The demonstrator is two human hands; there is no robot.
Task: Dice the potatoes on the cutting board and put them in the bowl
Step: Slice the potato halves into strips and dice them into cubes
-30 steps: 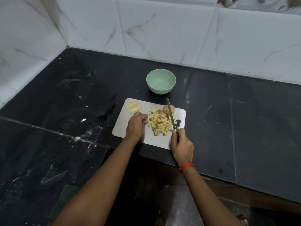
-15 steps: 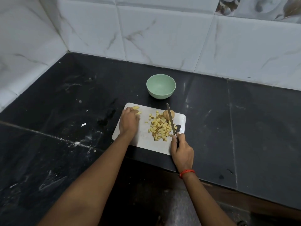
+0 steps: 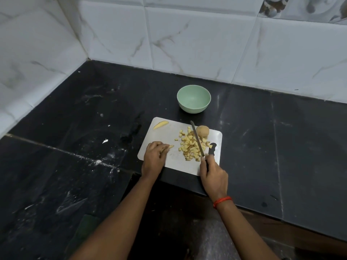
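1. The diced potatoes (image 3: 191, 147) lie in a loose pile on the right half of the white cutting board (image 3: 165, 134), a few cubes scattered on the pile's left side.
2. An uncut, skin-on potato piece (image 3: 202, 130) sits at the board's far edge, just beyond the pile.
3. A pale potato wedge (image 3: 161, 124) lies alone at the board's far left corner, well apart from the pile.
4. The left hand (image 3: 155, 158) rests on the board's near left part, fingers curled, pinching a thin potato strip (image 3: 171, 146) whose tip pokes out towards the pile.
5. The right hand (image 3: 214, 173) is at the board's near right edge, wrapped round the dark handle of a knife (image 3: 197, 140); the blade slants across the pile, its tip beside the skin-on piece.
6. A red thread band (image 3: 222, 201) circles the right wrist.
7. The pale green bowl (image 3: 193, 107) stands upright just beyond the board's far edge, with nothing visible in it.
8. The board lies on a black stone surface (image 3: 244, 128) near its front edge, with white smears to the board's left.
9. White marbled wall tiles (image 3: 187, 44) rise beyond the board, behind the bowl.
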